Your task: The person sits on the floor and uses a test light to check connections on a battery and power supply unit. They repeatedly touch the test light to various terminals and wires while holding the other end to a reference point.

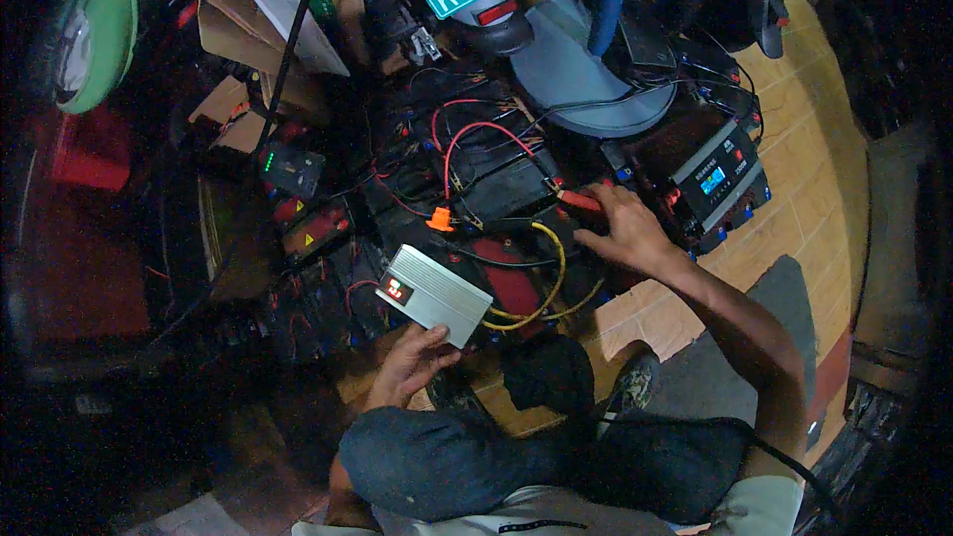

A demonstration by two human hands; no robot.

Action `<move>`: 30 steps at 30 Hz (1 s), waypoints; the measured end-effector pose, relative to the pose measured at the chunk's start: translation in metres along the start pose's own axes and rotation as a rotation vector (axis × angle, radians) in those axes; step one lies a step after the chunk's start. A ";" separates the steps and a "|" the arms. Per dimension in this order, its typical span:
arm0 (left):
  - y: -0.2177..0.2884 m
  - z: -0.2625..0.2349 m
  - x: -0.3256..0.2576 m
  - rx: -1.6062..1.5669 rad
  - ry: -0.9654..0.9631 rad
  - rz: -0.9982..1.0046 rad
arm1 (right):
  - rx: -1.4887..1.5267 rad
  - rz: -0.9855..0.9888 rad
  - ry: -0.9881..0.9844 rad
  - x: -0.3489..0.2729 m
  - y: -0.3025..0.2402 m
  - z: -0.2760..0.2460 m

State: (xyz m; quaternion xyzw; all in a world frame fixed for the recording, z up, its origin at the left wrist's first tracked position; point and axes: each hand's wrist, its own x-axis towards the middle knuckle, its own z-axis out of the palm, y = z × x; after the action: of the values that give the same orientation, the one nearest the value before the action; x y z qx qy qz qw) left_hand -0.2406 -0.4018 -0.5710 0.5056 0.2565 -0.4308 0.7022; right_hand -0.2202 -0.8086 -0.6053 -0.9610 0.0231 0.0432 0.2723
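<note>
My left hand (407, 365) grips one end of a flat silver metal box (442, 288) with a small lit display, thumb on top. The box is tilted above the black batteries (506, 187). Farther right, my right hand (637, 235) has its fingers on a red-handled battery clamp (581, 201), whose jaw end is at a battery top; whether it bites the terminal I cannot tell. A yellow cable (563, 263) loops between my hands beside the silver box. An orange plastic piece (440, 219) sits on the batteries beyond the box, near a curved red wire (481, 125).
A black device with a blue-lit screen (713, 182) stands at the right. Beyond the batteries is a scooter's grey rear fender (581, 69) with a green plate. Cardboard boxes (233, 25) are piled far left. A small device with green lights (293, 171) lies nearby.
</note>
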 end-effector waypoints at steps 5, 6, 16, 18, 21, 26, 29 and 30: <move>0.000 -0.001 0.006 0.096 0.094 -0.036 | 0.018 0.042 -0.085 0.002 -0.002 -0.006; 0.001 -0.001 0.008 0.123 0.063 -0.034 | 0.041 0.054 -0.090 0.003 -0.003 -0.007; 0.003 -0.003 0.009 0.191 -0.056 -0.004 | 0.118 -0.001 -0.046 0.002 -0.012 -0.015; 0.004 -0.010 0.015 0.286 -0.121 -0.037 | 0.142 0.006 -0.056 0.004 -0.013 -0.016; 0.002 -0.021 0.023 0.383 -0.193 -0.059 | 0.195 -0.020 -0.059 0.004 -0.014 -0.018; -0.001 -0.028 0.025 0.502 -0.139 0.003 | 0.129 -0.019 -0.049 0.004 -0.009 -0.014; 0.014 -0.029 0.022 0.614 -0.184 -0.110 | 0.123 -0.046 -0.009 0.003 -0.001 -0.008; 0.021 -0.029 0.019 0.710 -0.221 -0.067 | 0.178 -0.047 -0.043 0.005 0.004 -0.007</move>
State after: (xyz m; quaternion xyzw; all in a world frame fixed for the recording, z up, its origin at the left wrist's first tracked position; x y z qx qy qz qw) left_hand -0.2106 -0.3791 -0.5860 0.6594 0.0304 -0.5676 0.4920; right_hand -0.2153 -0.8154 -0.6021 -0.9321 -0.0017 0.0549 0.3581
